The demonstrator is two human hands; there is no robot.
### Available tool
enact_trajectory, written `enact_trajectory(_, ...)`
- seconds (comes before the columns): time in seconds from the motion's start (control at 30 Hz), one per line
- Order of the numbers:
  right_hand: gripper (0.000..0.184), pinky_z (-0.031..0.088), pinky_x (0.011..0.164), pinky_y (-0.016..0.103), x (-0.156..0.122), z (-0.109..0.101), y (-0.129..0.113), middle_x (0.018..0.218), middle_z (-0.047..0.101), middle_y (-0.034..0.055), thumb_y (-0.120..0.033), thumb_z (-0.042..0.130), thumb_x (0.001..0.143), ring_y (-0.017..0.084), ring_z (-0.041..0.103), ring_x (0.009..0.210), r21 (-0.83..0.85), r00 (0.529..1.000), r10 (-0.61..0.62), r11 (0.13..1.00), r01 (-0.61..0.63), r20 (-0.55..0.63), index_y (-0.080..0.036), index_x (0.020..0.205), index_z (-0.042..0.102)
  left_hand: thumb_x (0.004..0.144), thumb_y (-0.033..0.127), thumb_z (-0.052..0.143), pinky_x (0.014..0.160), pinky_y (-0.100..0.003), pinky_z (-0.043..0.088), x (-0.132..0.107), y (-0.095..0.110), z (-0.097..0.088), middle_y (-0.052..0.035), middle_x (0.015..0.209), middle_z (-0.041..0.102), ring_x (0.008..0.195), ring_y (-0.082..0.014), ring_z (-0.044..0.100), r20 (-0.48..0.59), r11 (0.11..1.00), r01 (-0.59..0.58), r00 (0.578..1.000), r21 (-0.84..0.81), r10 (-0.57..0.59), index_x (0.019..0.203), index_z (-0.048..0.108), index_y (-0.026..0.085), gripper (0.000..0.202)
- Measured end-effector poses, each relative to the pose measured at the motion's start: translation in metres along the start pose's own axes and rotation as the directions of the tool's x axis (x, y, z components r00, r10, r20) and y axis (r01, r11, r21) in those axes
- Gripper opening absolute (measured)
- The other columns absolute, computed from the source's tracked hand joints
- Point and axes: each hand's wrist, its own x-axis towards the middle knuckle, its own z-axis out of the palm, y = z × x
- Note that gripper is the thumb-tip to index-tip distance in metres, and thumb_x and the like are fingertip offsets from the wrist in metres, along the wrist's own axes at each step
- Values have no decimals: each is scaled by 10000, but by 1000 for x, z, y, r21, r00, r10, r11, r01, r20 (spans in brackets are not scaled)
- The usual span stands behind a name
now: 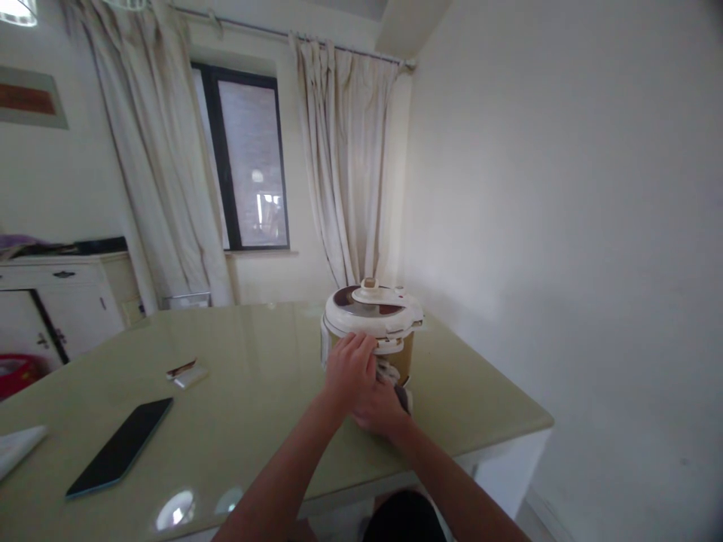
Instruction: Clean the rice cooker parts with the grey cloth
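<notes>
A white and gold electric pressure cooker stands upright on the table, its lid on. My left hand lies against the cooker's front, with its fingers stretched out together beside the white side handle. Just below it, my right hand is closed on a crumpled greyish cloth, pressed to the cooker's front under the handle. Most of my right fingers are hidden by the left hand and the cloth. A dark patch shows beside the right wrist; whether it belongs to the cloth or the cooker I cannot tell.
On the glossy greenish table lie a dark tablet, a small clear packet and a white flat item at the left edge. A white wall rises to the right. A white cabinet stands behind left.
</notes>
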Motion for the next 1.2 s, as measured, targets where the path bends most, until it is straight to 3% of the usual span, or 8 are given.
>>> enact_trajectory(0.13, 264, 524, 967, 581, -42, -13, 37, 1268, 654, 144, -324, 682, 827, 364, 609, 1138, -42, 936, 114, 990, -136, -332, -288, 1078, 756, 918, 93, 545, 744, -386, 448, 1, 0, 7, -52, 839, 679, 853, -252, 596, -62, 1000, 3, 998, 7, -2, 854, 605, 247, 177)
enact_trajectory(0.33, 374, 506, 985, 503, -18, -11, 81, 1117, 650, 140, -450, 488, 956, 307, 620, 1088, 404, 504, 634, 768, -496, -587, -184, 1183, 619, 925, 106, 549, 721, -383, 434, 1, 2, 9, -52, 832, 680, 841, -246, 598, -89, 1000, 22, 996, 7, -21, 850, 601, 251, 171)
enact_trajectory(0.5, 371, 532, 861, 447, -15, -9, 105, 953, 691, 94, -538, 481, 914, 290, 639, 936, 645, 441, 800, 594, -481, -408, -209, 990, 636, 933, 108, 542, 733, -381, 436, 0, 2, 9, -52, 838, 677, 840, -244, 595, -88, 1000, 26, 996, 6, -25, 842, 590, 251, 176)
enact_trajectory(0.63, 406, 493, 972, 519, -24, 3, 68, 1094, 650, 159, -516, 485, 959, 332, 605, 1068, 529, 416, 754, 655, -539, -509, -179, 1134, 629, 910, 91, 555, 721, -375, 427, 2, 3, 9, -45, 811, 665, 832, -240, 593, -84, 999, 37, 996, 0, -37, 818, 573, 251, 185)
enact_trajectory(0.73, 448, 452, 1037, 590, -27, 14, 23, 1233, 574, 220, -485, 490, 1001, 376, 549, 1189, 342, 498, 646, 747, -570, -579, -158, 1293, 582, 894, 87, 574, 706, -374, 423, 5, 3, 8, -44, 813, 669, 838, -242, 597, -68, 999, 40, 997, 16, -39, 807, 570, 249, 184)
enact_trajectory(0.87, 392, 434, 1056, 647, -29, 28, -9, 1398, 525, 235, -410, 596, 961, 420, 504, 1282, 67, 722, 407, 891, -449, -560, -208, 1295, 628, 917, 91, 575, 703, -364, 425, 7, 3, 3, -39, 830, 685, 850, -235, 607, -19, 999, 36, 999, 29, -36, 820, 581, 251, 188)
enact_trajectory(1.0, 398, 475, 997, 652, -18, 45, -13, 1324, 669, 193, -261, 676, 849, 440, 590, 1186, -102, 938, 193, 968, -230, -289, -260, 1244, 734, 934, 96, 581, 735, -361, 442, 8, 5, -2, -35, 872, 705, 888, -234, 622, 34, 998, 51, 998, 35, -52, 871, 602, 246, 164)
enact_trajectory(1.2, 530, 548, 986, 476, 34, 63, -21, 1147, 779, 136, -75, 538, 878, 339, 688, 1074, -142, 983, 154, 976, -167, -96, -188, 1371, 698, 961, 129, 564, 792, -353, 454, 7, 11, -8, -31, 965, 714, 980, -227, 631, 139, 990, 116, 982, 76, -126, 955, 634, 249, 139)
